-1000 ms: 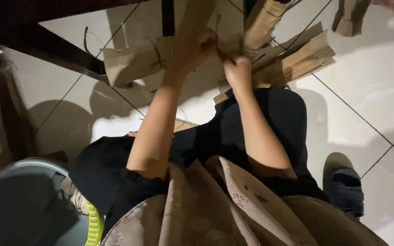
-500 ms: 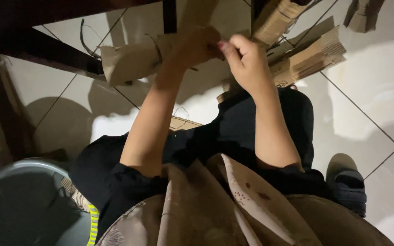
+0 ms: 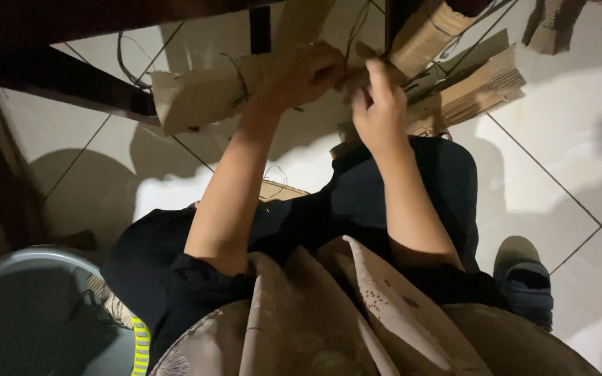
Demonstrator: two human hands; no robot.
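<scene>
I look down over my lap at a white tiled floor. My left hand point(image 3: 308, 73) grips a folded piece of brown cardboard point(image 3: 203, 97) that is tied with thin string. My right hand point(image 3: 377, 108) is raised next to it, fingers pinched on the string point(image 3: 352, 35) where it meets the cardboard edge. Both hands are close together above my dark trousers. More corrugated cardboard pieces point(image 3: 475, 90) lie just beyond my right hand. What my fingertips hold exactly is partly hidden.
A dark wooden beam point(image 3: 57, 76) crosses the upper left. A grey round tub point(image 3: 43, 306) sits at the lower left. A dark slipper point(image 3: 524, 285) is on the tiles at the right. Rolled cardboard point(image 3: 426, 31) leans at the top.
My right hand has shifted down and left, closer to my left hand, and now pinches the string. The cardboard in my left hand stayed about where it was.
</scene>
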